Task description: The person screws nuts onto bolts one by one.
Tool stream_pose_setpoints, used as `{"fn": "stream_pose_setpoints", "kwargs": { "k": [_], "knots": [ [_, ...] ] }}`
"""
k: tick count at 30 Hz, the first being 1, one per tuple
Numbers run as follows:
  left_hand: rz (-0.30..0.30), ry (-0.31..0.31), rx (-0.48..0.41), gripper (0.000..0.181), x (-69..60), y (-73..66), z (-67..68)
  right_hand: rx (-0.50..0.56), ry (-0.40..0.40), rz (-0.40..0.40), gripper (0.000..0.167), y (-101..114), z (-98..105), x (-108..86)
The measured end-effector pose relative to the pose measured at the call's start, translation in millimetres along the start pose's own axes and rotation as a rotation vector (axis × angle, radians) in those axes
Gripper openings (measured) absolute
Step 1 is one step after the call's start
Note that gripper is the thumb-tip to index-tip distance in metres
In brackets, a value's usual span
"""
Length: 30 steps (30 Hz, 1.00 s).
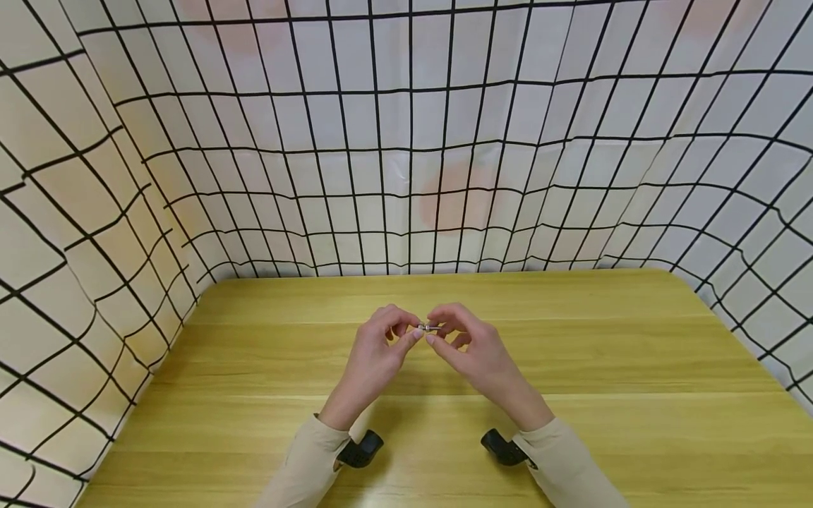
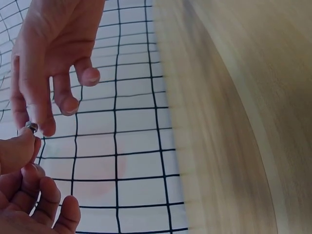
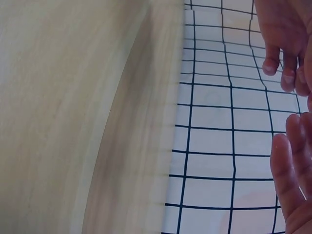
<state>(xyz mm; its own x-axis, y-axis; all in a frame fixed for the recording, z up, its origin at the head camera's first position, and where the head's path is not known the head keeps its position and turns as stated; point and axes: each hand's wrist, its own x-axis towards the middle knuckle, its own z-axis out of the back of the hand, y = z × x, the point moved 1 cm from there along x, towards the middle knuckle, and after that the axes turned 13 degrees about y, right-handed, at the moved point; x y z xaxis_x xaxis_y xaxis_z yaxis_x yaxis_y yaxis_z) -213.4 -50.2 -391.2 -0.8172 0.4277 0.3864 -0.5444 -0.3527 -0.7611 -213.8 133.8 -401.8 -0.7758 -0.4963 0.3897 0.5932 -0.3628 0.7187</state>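
A small silvery metal piece, which looks like a bolt with a nut [image 1: 428, 327], is held up above the table between both hands. My left hand [image 1: 377, 346] pinches its left end between thumb and forefinger. Around the right end, the right hand [image 1: 473, 346] has its thumb and forefinger bent and apart, with slight gaps to the metal. In the left wrist view, the piece [image 2: 31, 126] shows at the left thumb tip, close to the right fingertips. Only fingers of the left hand [image 3: 287, 34] and right hand [image 3: 292, 170] appear in the right wrist view; the piece is not visible there.
A wooden table [image 1: 254, 395] lies beneath both hands. White cloth with a black grid [image 1: 394, 141] stands behind it and along both sides. Black wrist cameras [image 1: 360, 449] stick out from the sleeves [image 1: 305, 466].
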Motion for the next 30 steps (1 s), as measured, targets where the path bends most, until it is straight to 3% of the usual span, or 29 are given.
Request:
{"fn": "stream_pose_setpoints", "kwargs": {
  "k": [10,23,30],
  "knots": [
    [-0.015,0.009,0.003,0.007,0.1,1.8,0.0,-0.02,-0.033,0.06,0.02,-0.5,-1.3,0.6],
    [0.0,0.021,-0.02,0.004,-0.7,-0.5,1.2,-0.002,-0.004,0.007,0.006,0.2,-3.5,-1.2],
    [-0.014,0.03,-0.005,0.004,-1.0,-2.3,0.5,0.041,-0.017,-0.073,0.018,0.2,-5.4,-2.2]
  ]
}}
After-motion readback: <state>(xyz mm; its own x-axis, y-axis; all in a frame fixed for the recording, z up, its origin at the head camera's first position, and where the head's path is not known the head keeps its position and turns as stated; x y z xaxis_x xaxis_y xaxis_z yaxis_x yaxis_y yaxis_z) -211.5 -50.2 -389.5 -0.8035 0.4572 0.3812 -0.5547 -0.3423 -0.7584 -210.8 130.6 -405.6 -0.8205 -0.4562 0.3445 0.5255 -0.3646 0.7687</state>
